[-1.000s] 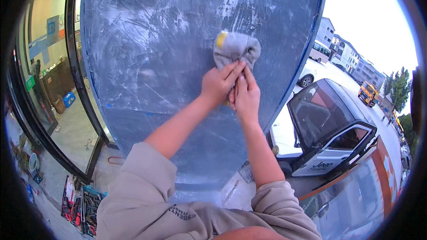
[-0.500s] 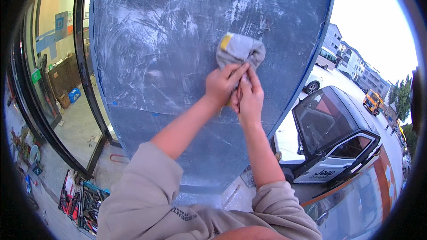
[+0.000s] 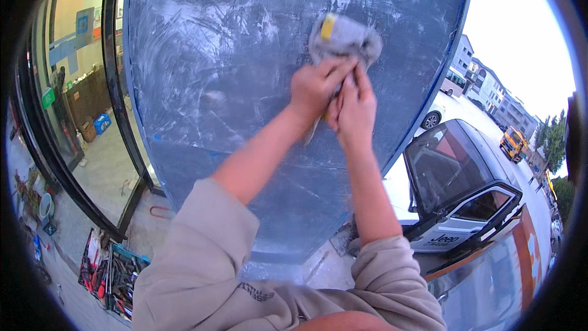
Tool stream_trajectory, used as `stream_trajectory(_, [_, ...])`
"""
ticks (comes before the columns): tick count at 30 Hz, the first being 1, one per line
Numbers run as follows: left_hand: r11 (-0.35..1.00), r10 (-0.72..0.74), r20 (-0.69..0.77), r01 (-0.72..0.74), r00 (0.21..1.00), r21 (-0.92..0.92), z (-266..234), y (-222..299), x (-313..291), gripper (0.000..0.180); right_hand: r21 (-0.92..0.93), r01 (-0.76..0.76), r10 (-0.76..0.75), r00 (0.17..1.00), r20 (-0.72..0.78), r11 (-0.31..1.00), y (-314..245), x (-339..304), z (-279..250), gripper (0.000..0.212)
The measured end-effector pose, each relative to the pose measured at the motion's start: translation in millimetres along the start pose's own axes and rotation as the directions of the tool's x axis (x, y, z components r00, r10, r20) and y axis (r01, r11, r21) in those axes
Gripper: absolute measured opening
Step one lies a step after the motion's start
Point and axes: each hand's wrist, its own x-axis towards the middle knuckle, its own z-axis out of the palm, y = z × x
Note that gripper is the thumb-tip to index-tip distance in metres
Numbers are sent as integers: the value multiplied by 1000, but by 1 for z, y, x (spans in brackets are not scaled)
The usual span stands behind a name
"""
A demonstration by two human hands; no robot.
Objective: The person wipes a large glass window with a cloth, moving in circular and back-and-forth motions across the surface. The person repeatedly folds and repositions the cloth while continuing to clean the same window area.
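Note:
A bunched grey cloth [image 3: 349, 40] with a yellow patch lies against a large dark blue-grey panel [image 3: 239, 98], upper right of its middle. My left hand [image 3: 312, 89] is closed round the cloth's lower, gathered end. Beside it, touching it, my right hand [image 3: 354, 107] grips the same end with its fingers closed. A thin, pale strip and a bit of yellow show below the hands; what they belong to is hidden by the fingers. Whitish smears and scratches cover the panel, most thickly at its upper left.
A glass door with a dark frame [image 3: 110, 86] stands left of the panel. On the ground at lower left, a box of hand tools [image 3: 116, 276] sits near the doorway. To the right are a small white vehicle [image 3: 459, 196] and, farther off, an orange truck [image 3: 513, 142].
Both hands and the bunched cloth have moved up and slightly right across the panel. Their grip looks the same.

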Motion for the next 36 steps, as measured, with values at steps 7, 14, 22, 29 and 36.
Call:
stream_trajectory(7, [996,24,-111,-33,994,-78,10,-14,16,37,166,-55,46,997,57,985,-24,4,10,45])
stream_trajectory(14, [994,111,-69,-110,991,8,9,-12,29,31,261,21,-28,999,21,965,-14,11,6,46])
stream_trajectory(22, [999,13,-78,-16,997,-39,7,1,5,29,146,-11,8,1000,19,989,-12,-4,1,46])
stream_trajectory(29, [993,112,-52,-113,992,-30,10,-8,58,30,101,23,-27,999,39,995,-44,26,2,45])
stream_trajectory(36, [996,74,-22,-75,997,-51,7,-3,23,35,25,-41,40,999,7,999,-24,-1,0,45])
